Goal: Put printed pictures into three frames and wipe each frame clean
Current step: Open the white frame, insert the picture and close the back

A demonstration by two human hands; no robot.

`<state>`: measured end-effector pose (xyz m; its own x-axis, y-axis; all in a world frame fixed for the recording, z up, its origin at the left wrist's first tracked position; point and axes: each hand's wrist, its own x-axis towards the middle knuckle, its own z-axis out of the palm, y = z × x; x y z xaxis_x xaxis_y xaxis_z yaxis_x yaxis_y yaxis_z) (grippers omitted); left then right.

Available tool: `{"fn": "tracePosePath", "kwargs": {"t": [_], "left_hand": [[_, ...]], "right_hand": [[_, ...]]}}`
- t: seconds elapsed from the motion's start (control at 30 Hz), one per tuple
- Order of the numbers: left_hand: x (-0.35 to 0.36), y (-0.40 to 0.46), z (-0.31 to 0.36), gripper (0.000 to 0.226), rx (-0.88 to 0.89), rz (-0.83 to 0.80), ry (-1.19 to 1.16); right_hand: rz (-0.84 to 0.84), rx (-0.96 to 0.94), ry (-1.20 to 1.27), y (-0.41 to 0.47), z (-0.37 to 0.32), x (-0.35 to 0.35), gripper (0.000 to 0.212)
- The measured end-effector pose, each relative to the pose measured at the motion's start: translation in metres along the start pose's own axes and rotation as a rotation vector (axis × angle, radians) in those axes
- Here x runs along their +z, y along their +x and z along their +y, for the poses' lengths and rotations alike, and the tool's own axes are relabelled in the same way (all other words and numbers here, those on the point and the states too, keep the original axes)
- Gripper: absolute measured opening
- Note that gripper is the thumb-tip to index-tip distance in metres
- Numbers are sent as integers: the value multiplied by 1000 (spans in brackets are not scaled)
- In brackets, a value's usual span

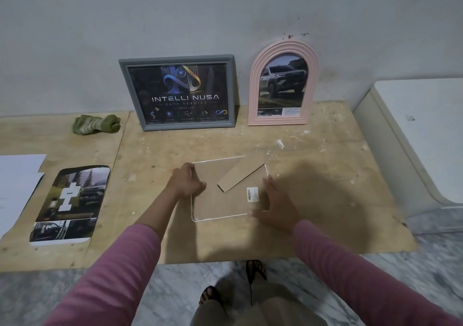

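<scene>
Your left hand [186, 181] grips the left edge of the white frame [226, 192], lying face-down on the plywood table [313, 175] in front of the grey frame [178, 92]; your right hand [274, 206] lies flat-fingered on its right edge. Printed picture [72, 202] sits left of the white frame, green cloth [96, 124] left of the grey one

grey frame [177, 92] print: "INTELLI NUSA" / "DATA SERVICE" | barcode sticker [252, 194]: text probably too small to read
</scene>
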<state>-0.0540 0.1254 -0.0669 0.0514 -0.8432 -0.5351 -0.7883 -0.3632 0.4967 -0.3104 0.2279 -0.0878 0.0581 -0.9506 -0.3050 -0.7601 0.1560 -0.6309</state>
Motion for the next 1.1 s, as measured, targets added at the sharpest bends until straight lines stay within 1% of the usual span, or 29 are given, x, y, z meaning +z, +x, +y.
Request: {"fn": "tracePosePath", "kwargs": {"t": [0.03, 0.1, 0.17, 0.23, 0.27, 0.33, 0.53, 0.67, 0.8, 0.87, 0.9, 0.97, 1.03, 1.1], "left_hand": [[-2, 2, 2, 78, -33, 0, -77], [-4, 5, 6, 66, -60, 0, -221], [-5, 5, 10, 45, -72, -1, -345], [-3, 11, 8, 21, -88, 20, -403], [-2, 14, 6, 16, -98, 26, -416], [-2, 16, 5, 15, -106, 23, -431], [-4, 14, 4, 22, -141, -14, -513], [-2, 13, 4, 26, -190, -16, -567], [-1, 11, 5, 29, -192, -10, -612], [-1, 11, 5, 27, -186, 18, -586], [-1, 10, 7, 22, -174, 44, -537], [-1, 8, 11, 15, -136, 144, -362], [-4, 4, 21, 17, -110, 234, -180], [-8, 1, 33, 18, -89, 279, -73]], "right_hand": [[-61, -2, -37, -2, 1, -2, 111], [-108, -23, -74, -3, 3, -4, 121], [-96, -47, -68, -2, 5, -6, 121], [-74, -52, -68, 0, 5, -8, 117], [-65, -45, -66, 1, 5, -9, 116], [-52, -21, -56, 3, 4, -10, 115], [-27, -11, -48, 2, 1, -8, 115], [-37, -18, -36, 3, 1, -9, 113], [-41, -18, -32, 2, 2, -10, 115], [-52, -17, -31, 2, 1, -11, 116], [-58, -16, -31, 2, 1, -11, 116], [-68, -14, -38, 3, 0, -11, 117], [-80, -13, -47, 3, -1, -12, 117], [-88, -5, -43, 3, -2, -15, 118]]}}
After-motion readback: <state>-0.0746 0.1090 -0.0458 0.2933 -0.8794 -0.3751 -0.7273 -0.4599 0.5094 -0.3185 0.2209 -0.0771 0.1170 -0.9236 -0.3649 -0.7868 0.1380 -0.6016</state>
